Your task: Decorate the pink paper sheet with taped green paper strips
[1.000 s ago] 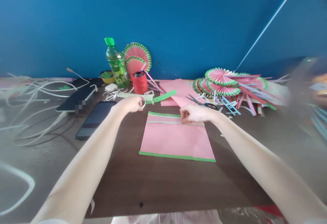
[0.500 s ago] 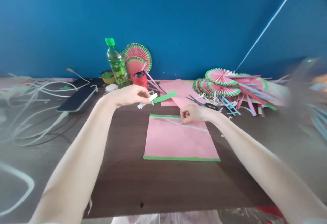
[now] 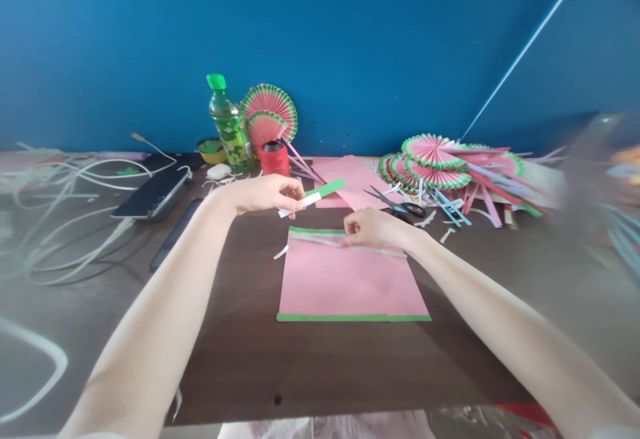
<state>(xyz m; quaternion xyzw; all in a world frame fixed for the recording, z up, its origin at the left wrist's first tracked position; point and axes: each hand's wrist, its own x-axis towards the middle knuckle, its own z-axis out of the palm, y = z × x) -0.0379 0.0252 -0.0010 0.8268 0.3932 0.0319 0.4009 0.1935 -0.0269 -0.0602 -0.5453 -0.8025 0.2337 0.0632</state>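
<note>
A pink paper sheet (image 3: 350, 285) with green strips along its far and near edges lies flat on the dark table. A thin whitish strip (image 3: 320, 240) runs across the sheet close to its far edge. My right hand (image 3: 373, 229) rests there, fingers curled and pinched on this strip. Farther back to the left, my left hand (image 3: 273, 195) is closed on a short white strip (image 3: 313, 199), held above the table. Behind that strip shows a green paper strip (image 3: 333, 187). One small white scrap (image 3: 281, 252) lies by the sheet's left edge.
Scissors (image 3: 395, 204), more pink paper (image 3: 350, 179) and folded paper fans (image 3: 435, 159) lie toward the back. A green bottle (image 3: 227, 125) stands beside a red roll (image 3: 274, 159). White cables (image 3: 65, 192) and a dark phone-like device (image 3: 153, 193) occupy the left.
My left hand has moved a little right and down with the white strip. My right hand has slid slightly left on the thin strip. A white scrap now lies beside the sheet, which has shifted slightly.
</note>
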